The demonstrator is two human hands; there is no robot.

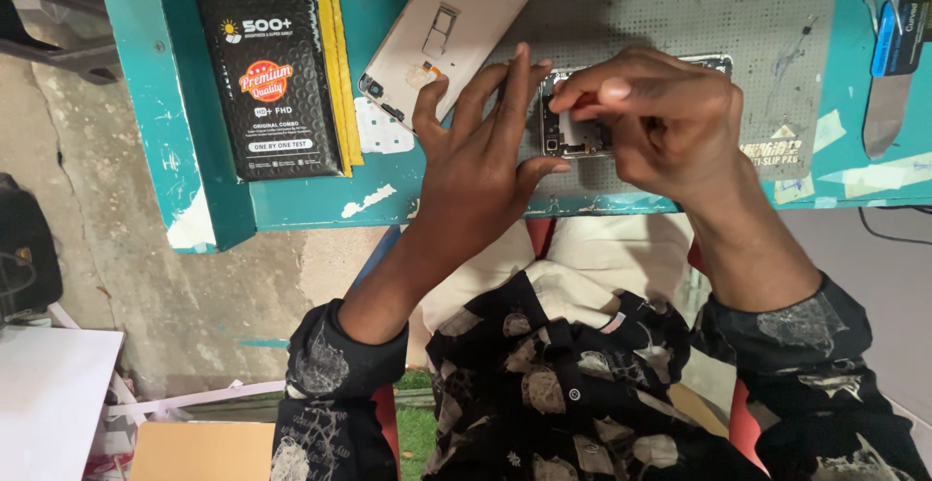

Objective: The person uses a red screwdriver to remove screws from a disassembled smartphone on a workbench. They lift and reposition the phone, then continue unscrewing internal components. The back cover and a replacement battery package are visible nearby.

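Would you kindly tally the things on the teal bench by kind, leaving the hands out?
Opened phone: 1
Pale back cover: 1
Black retail box: 1
Grey work mat: 1
Metal blade tool: 1
Total: 5

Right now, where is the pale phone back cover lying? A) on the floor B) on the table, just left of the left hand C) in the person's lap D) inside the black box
B: the pale phone back cover lies flat on the teal table, beside the left hand, while both hands work on the opened phone on the grey mat.
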